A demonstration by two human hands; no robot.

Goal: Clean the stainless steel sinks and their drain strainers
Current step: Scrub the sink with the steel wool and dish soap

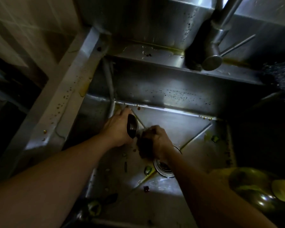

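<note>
Dim light falls on a stainless steel sink [179, 127], whose back wall is spotted with dark specks and whose rim is flecked with drips. A small round metal piece, probably the drain strainer [132, 126], is gripped by the left hand [118, 129] and held above the basin floor near its far left corner. A dark scrubbing pad [145, 143] is clutched in the right hand [158, 139] and pressed against the strainer. The drain opening [164, 169] is seen bare, just beneath the right wrist. Food scraps [147, 170] are scattered over the floor, and greenish residue is left along the creases.

The work is judged to be at an early stage: one strainer is being scrubbed, while the basin itself, its walls and rim are yet to be cleaned. Only an edge of any second basin is shown, so its state cannot be told.
</note>
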